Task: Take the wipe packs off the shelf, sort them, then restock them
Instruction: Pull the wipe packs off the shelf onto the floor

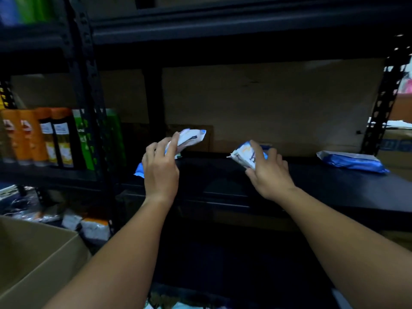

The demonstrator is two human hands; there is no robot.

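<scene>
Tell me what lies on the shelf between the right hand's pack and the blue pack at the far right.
Nothing: in the head view, the dark shelf is bare between the pack in the right hand and the blue pack.

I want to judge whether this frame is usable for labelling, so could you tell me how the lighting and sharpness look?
Head view: dim overall, the black shelf nearly lost in shadow; the left hand and right hand are lit but soft, their wipe packs slightly blurred, print barely legible; wide-angle bending at the edges; no glare.
</scene>
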